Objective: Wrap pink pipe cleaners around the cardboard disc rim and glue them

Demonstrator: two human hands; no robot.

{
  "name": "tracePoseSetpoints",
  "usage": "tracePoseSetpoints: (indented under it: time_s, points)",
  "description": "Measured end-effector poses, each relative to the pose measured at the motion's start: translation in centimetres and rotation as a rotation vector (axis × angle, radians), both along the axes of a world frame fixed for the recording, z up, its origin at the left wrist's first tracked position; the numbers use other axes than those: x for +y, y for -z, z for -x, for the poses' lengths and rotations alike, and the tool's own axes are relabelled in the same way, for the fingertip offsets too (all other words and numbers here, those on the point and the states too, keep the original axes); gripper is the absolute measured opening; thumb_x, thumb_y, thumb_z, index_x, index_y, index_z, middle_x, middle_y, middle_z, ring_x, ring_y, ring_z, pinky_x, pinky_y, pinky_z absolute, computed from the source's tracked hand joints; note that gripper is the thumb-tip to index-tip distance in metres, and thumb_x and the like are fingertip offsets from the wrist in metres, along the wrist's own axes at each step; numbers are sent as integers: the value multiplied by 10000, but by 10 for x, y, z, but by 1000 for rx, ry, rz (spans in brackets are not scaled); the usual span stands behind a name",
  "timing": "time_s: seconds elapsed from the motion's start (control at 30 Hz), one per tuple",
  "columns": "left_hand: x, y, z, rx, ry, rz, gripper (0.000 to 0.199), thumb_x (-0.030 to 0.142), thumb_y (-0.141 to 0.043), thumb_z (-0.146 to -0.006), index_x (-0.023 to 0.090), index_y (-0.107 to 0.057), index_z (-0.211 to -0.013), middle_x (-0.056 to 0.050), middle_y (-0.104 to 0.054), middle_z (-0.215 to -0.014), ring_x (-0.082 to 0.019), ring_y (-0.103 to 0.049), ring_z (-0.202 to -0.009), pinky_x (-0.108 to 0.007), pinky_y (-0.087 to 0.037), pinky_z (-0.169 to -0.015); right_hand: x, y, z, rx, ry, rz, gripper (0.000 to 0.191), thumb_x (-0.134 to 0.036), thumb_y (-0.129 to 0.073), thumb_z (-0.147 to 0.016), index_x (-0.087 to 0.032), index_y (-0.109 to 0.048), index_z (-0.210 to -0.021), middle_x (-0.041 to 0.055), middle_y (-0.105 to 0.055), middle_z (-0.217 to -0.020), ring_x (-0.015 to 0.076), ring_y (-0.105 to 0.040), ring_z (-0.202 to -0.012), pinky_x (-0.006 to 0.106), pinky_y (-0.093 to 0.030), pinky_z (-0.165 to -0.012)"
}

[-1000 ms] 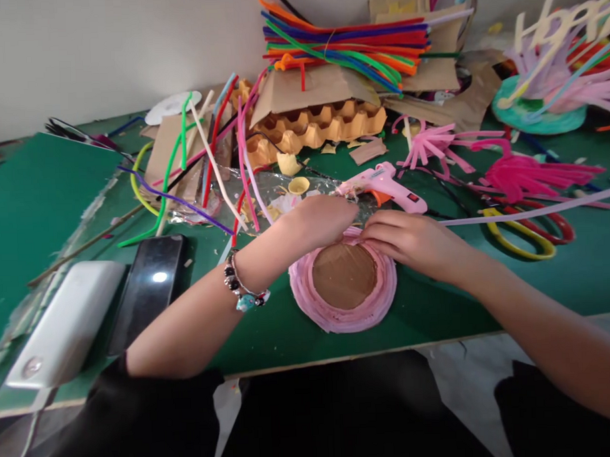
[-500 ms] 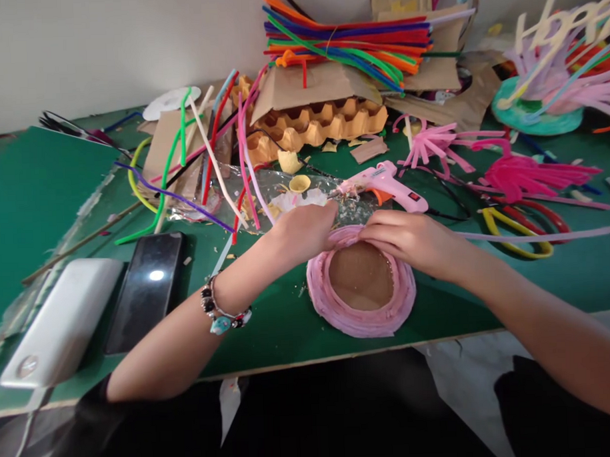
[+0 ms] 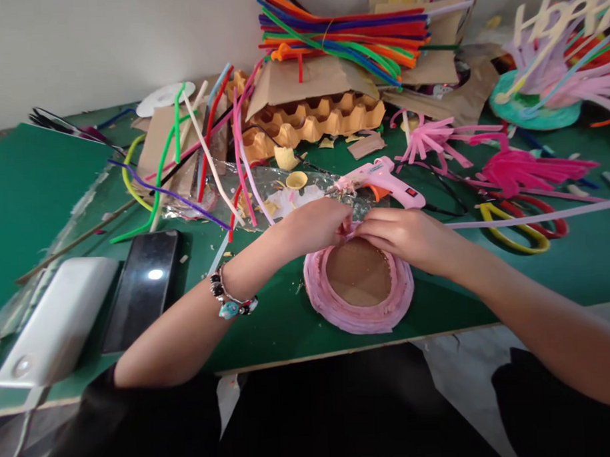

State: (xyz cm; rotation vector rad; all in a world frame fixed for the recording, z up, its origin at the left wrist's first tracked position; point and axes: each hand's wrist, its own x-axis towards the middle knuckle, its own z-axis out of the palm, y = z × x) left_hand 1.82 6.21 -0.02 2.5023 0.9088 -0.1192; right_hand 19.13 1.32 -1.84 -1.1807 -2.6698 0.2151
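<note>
A round base (image 3: pixel 361 323) with a brown cardboard middle and rings of pink and lilac pipe cleaner lies flat near the table's front edge. At its far rim, my right hand (image 3: pixel 405 238) pinches a lilac pipe cleaner (image 3: pixel 525 221), whose long tail runs out to the right. My left hand (image 3: pixel 322 224) is closed at the same rim, fingertips beside the right ones, on a short lilac bit that looks like the same pipe cleaner. The fingers partly hide the contact. Just behind the hands lies a pink glue gun (image 3: pixel 383 180).
Behind are an orange egg tray (image 3: pixel 311 125) and a bundle of coloured pipe cleaners (image 3: pixel 338 37). A phone (image 3: pixel 144 287) and white power bank (image 3: pixel 58 317) lie left. Pink pipe-cleaner flowers (image 3: pixel 527 166) and a turquoise-based piece (image 3: pixel 536 110) stand right. Loose pipe cleaners and scraps surround them.
My left hand has turned and come down closer to the rim, its fingertips now beside the right hand's. The lilac tail at right has swung up a little. The view has shifted slightly.
</note>
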Motion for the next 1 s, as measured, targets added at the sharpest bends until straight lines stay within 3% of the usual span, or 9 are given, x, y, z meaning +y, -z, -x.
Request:
tracePoseSetpoints:
  time_s: [0.37,1.0]
  points:
    - [3,-10,-12,238,-1,-66,162,183,-536,-737,107,-630,-846,-63,-654,-754,-172,-595,-722,-231,-351,-551,0,3,-5,24,-12,3,283,-237,-361,-878,-172,-631,-931,83,-616,-928,178,-595,-813,316,-477,-687]
    - [9,-10,-13,258,12,17,160,225,-528,-731,122,-623,-807,-33,-639,-761,-135,-552,-674,-216,-334,-526,-11,14,-15,81,17,20,311,-223,-307,-903,-178,-613,-932,70,-600,-899,154,-579,-782,266,-460,-642]
